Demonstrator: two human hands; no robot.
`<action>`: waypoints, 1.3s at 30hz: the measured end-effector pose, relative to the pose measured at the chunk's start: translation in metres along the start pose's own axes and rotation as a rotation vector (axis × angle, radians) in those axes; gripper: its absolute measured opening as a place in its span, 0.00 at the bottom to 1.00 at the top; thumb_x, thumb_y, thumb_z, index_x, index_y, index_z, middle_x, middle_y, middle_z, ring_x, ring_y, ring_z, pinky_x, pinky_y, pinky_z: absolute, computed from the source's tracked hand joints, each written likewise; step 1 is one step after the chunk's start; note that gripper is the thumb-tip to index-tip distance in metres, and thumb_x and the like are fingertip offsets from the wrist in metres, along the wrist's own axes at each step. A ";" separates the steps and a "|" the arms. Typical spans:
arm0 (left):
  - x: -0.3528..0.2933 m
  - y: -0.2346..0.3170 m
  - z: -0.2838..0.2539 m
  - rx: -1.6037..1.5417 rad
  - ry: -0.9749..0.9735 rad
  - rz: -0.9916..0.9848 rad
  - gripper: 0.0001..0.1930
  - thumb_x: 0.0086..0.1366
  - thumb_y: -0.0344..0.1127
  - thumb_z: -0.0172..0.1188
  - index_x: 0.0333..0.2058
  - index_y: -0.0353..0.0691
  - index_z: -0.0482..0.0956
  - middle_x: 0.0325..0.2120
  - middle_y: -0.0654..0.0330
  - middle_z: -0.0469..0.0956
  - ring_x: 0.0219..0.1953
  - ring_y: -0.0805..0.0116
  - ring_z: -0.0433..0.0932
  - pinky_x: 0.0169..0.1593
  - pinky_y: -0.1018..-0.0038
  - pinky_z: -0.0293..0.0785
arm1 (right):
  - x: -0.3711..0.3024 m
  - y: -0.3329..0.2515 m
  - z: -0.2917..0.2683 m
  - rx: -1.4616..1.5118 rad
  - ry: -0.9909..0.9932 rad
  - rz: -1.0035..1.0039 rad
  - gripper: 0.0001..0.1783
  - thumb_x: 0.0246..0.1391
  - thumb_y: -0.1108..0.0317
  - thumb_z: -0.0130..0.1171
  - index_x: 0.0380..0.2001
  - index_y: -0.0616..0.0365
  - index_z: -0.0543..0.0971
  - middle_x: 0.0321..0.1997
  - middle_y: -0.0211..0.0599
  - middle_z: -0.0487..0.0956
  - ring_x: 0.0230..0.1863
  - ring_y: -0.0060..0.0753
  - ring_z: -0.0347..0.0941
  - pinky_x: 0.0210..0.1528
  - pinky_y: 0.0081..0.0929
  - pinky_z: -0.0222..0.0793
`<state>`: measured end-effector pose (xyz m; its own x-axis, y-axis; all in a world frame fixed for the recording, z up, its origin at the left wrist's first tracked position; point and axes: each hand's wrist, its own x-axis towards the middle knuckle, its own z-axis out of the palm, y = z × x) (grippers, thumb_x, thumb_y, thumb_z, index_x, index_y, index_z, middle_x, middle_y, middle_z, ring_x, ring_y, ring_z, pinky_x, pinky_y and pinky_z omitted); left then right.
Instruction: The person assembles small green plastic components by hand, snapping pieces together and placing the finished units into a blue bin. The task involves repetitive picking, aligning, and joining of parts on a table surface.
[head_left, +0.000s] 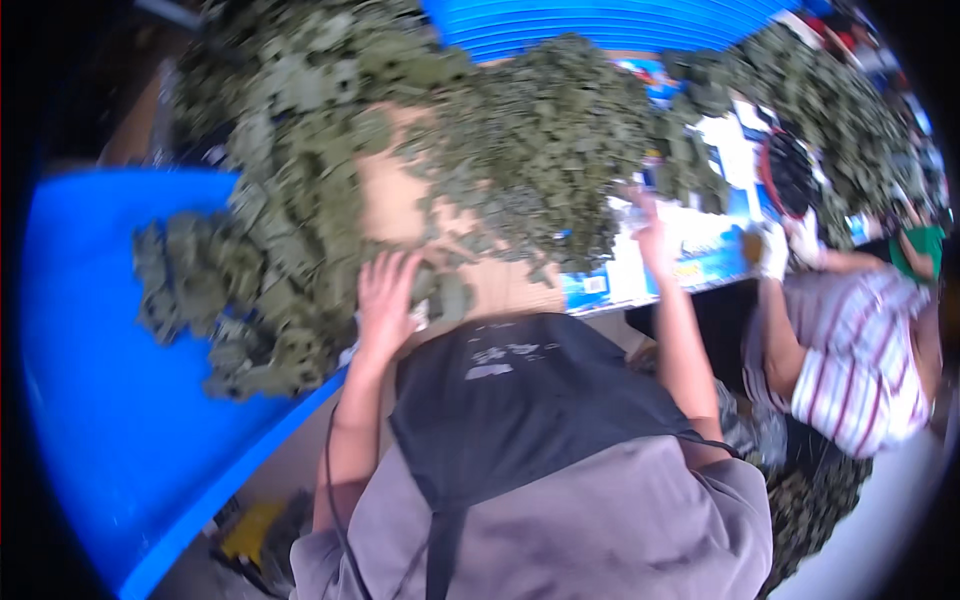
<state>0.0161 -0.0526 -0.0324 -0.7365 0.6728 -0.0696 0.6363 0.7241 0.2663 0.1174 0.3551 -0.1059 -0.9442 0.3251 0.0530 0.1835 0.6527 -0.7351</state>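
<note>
My left hand [388, 300] lies with its fingers spread at the near edge of a brown cardboard sheet [390, 190]. Beside it, on its left, spreads a heap of flat olive-green pieces [290, 210] with small dark holes or marks; a few loose green pieces [450, 293] lie just right of the fingers. My right hand [652, 240] is over a blue and white printed sheet [690, 255], at the right edge of a middle heap of smaller green pieces [550, 140]. One finger seems to point forward, but blur hides its grip.
A blue panel [120, 300] slopes at the left, with green pieces over its edge. A ribbed blue sheet [600, 25] stands at the back. To the right, a co-worker in a striped shirt [850, 340] wears white gloves near a black, red-rimmed basket [787, 175] and more green pieces [820, 100].
</note>
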 end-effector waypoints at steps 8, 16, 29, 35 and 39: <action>0.009 0.061 -0.037 -1.452 0.521 -0.164 0.41 0.48 0.24 0.60 0.60 0.46 0.50 0.57 0.56 0.57 0.57 0.62 0.61 0.59 0.66 0.59 | -0.033 -0.179 0.068 1.225 0.057 0.177 0.36 0.50 0.60 0.59 0.60 0.50 0.56 0.61 0.40 0.60 0.62 0.38 0.57 0.59 0.40 0.57; 0.002 0.074 -0.001 -1.539 0.363 -0.096 0.45 0.47 0.24 0.62 0.60 0.43 0.44 0.58 0.52 0.52 0.60 0.58 0.55 0.59 0.64 0.58 | -0.041 -0.207 0.088 1.810 -0.361 0.575 0.43 0.51 0.66 0.58 0.64 0.45 0.45 0.56 0.37 0.66 0.52 0.34 0.67 0.50 0.33 0.66; 0.005 0.025 -0.091 -1.205 0.008 0.153 0.39 0.42 0.36 0.71 0.53 0.37 0.61 0.48 0.53 0.66 0.52 0.62 0.67 0.55 0.68 0.64 | -0.019 -0.188 -0.008 0.294 -0.402 -0.510 0.46 0.41 0.62 0.64 0.62 0.52 0.51 0.61 0.52 0.58 0.62 0.49 0.55 0.62 0.37 0.51; 0.028 0.069 -0.075 -1.656 0.358 -0.389 0.58 0.40 0.38 0.72 0.63 0.48 0.38 0.58 0.47 0.55 0.58 0.54 0.60 0.57 0.61 0.62 | -0.042 -0.203 0.033 0.460 -0.468 -0.236 0.47 0.37 0.77 0.51 0.64 0.57 0.45 0.62 0.54 0.57 0.61 0.51 0.57 0.61 0.37 0.53; 0.003 0.080 -0.018 -1.104 0.139 -0.125 0.63 0.42 0.29 0.71 0.63 0.47 0.24 0.61 0.44 0.44 0.61 0.55 0.54 0.61 0.65 0.54 | -0.057 -0.202 0.074 0.566 -0.215 -0.157 0.48 0.36 0.82 0.47 0.64 0.58 0.42 0.65 0.55 0.52 0.64 0.52 0.51 0.64 0.35 0.49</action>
<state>0.0603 0.0047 0.0060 -0.8445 0.5315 -0.0661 0.0542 0.2075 0.9767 0.1140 0.1539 -0.0106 -0.9929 0.0711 0.0959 -0.0801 0.1988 -0.9768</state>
